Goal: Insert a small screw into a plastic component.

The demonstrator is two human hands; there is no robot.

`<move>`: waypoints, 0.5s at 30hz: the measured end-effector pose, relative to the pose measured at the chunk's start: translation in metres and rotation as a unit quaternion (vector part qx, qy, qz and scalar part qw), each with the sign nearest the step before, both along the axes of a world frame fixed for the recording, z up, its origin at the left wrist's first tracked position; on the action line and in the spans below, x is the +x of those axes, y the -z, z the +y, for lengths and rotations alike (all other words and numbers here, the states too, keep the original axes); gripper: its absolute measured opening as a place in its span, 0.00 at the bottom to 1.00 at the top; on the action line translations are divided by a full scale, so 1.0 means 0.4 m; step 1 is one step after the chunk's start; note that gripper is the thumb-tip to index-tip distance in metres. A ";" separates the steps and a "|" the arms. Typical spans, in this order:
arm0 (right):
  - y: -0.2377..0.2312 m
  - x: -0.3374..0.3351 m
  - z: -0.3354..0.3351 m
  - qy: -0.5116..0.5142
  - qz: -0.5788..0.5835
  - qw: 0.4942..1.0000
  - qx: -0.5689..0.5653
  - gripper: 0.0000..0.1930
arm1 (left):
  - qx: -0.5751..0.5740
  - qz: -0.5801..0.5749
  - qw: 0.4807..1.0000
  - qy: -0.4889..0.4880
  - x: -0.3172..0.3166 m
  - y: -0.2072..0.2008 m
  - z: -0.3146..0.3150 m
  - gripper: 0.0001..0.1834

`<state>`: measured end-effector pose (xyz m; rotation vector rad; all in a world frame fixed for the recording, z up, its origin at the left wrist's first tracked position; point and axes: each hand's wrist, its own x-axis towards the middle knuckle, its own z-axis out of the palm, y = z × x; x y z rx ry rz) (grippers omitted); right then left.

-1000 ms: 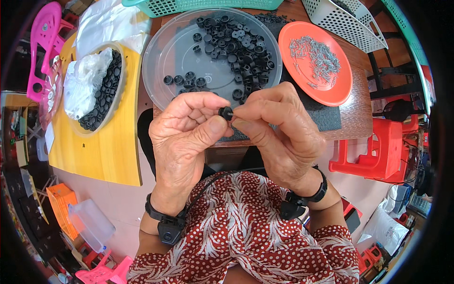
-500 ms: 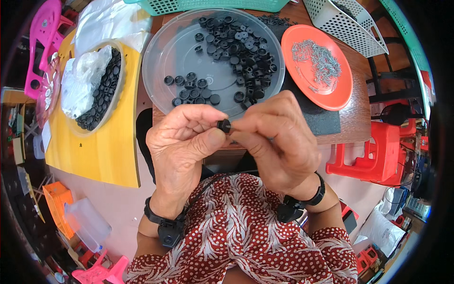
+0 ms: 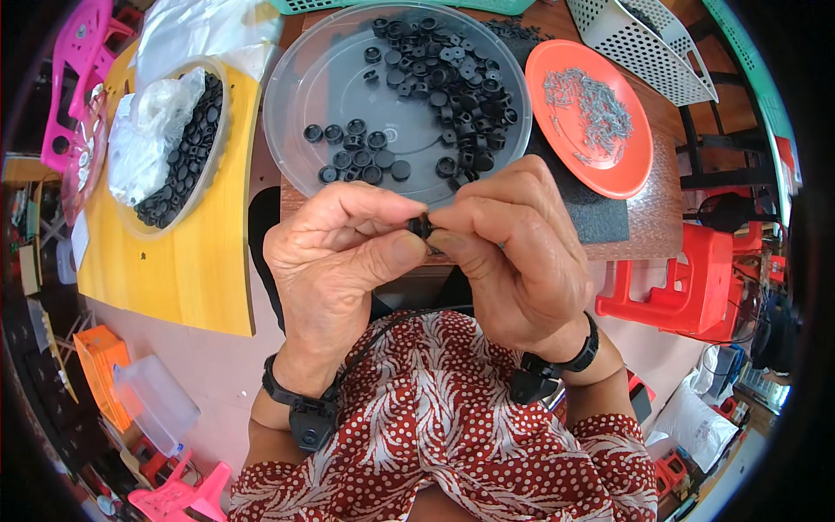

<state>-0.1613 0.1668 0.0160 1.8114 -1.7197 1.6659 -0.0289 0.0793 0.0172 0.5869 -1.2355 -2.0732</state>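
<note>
Between the fingertips of both hands is a small round black plastic part [image 3: 421,227], partly covered by the fingers. My left hand [image 3: 335,248] pinches it from the left with thumb and index finger. From the right, my right hand [image 3: 513,252] closes thumb and fingers on its other side; whether it grips a second small piece is hidden. Just beyond the hands lies a clear round plastic tray [image 3: 300,87] holding many loose black round parts [image 3: 470,113]. To its right, an orange-red plate [image 3: 557,130] carries a heap of small silver metal pins or screws [image 3: 600,109].
A yellow board [image 3: 191,287] at left bears an oval clear container [image 3: 224,130] of black parts with a plastic bag [image 3: 156,130]. A white perforated basket [image 3: 644,52] stands back right. Below it, right of the wooden table [image 3: 652,209], are red stools [image 3: 670,287].
The black part has turned between my fingertips, and my right fingers are now closer against it. The tray and plate appear slightly higher in view, as the view has shifted.
</note>
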 end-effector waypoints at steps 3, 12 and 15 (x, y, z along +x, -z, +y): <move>0.004 -0.004 0.004 -0.018 0.010 1.000 0.009 0.11 | 0.024 0.009 1.000 -0.006 0.001 -0.003 0.002 0.13; 0.010 0.013 0.007 -0.036 0.008 0.999 0.032 0.13 | 0.017 -0.018 1.000 0.008 0.019 0.007 -0.002 0.13; 0.005 0.015 0.003 -0.036 -0.009 0.999 0.023 0.14 | 0.011 -0.019 1.000 -0.008 0.032 0.010 -0.006 0.12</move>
